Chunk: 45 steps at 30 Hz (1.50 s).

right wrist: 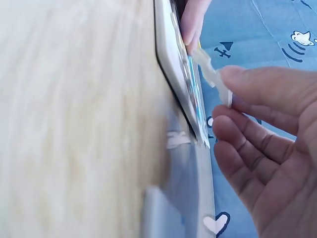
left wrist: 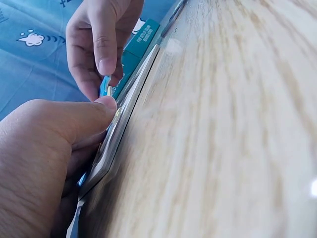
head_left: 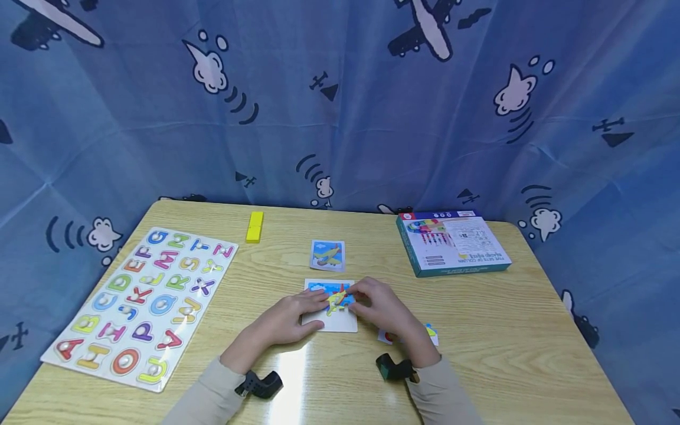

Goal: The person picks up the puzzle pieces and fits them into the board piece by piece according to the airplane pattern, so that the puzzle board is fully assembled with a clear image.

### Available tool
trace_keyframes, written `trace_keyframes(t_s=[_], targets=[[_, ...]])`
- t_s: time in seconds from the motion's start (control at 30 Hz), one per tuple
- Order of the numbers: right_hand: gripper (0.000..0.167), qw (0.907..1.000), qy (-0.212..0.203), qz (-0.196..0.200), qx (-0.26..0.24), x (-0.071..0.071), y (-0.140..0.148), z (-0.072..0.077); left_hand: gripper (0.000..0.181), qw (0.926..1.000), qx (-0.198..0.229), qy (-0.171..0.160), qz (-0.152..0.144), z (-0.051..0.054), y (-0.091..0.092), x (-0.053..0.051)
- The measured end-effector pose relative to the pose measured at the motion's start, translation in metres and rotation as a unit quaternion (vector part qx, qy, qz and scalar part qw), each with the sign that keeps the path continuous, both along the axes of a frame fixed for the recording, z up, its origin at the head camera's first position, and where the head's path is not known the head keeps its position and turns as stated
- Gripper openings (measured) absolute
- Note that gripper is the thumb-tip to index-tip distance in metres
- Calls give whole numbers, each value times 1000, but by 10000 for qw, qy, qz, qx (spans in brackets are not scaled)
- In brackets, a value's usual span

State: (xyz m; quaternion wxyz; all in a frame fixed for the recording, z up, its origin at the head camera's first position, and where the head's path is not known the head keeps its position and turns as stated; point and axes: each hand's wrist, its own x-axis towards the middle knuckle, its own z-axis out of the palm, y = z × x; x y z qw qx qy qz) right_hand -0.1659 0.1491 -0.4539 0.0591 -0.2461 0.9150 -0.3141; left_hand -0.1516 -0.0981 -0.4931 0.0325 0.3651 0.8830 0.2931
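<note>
A small white-framed jigsaw board (head_left: 339,323) lies on the table, partly filled with blue sky and cloud pieces. My left hand (head_left: 294,317) rests on its left side, fingers straight over the pieces and thumb at the near edge. Over the right part, my right hand (head_left: 383,304) pinches a puzzle piece with yellow airplane parts (head_left: 338,301) between thumb and fingers. From the right wrist view, that puzzle piece (right wrist: 213,75) is tilted up off the board, its pale side and knobbed outline showing. Loose puzzle pieces (head_left: 432,335) lie under my right forearm, partly hidden.
Behind the board lies a picture card (head_left: 327,255) of a yellow airplane. A large alphabet peg board (head_left: 143,307) covers the left side. Yellow blocks (head_left: 254,227) lie at the back, and a flat game box (head_left: 451,243) at the back right. A blue curtain (head_left: 340,118) hangs behind.
</note>
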Motion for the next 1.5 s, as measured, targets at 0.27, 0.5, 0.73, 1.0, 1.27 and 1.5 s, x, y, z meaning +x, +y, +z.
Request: trace_keyframes(t_s=[0.27, 0.5, 0.73, 1.0, 1.27, 1.5], targets=[[22, 9995, 94, 86, 303, 0, -7, -1, 47, 10000, -5, -53, -9, 2, 0, 1], [22, 9989, 54, 1, 460, 0, -10, -1, 46, 10000, 22, 65, -56, 3, 0, 1], [22, 9977, 5, -119, 674, 1, -11, -4, 47, 10000, -31, 32, -37, 2, 0, 1], [21, 9975, 230, -117, 662, 1, -13, -7, 47, 10000, -54, -27, -17, 1, 0, 0], [17, 9973, 371, -59, 627, 3, -14, -9, 46, 9998, 35, 187, -49, 0, 0, 1], [21, 9969, 407, -48, 669, 3, -13, -10, 46, 9998, 90, 164, -51, -1, 0, 1]])
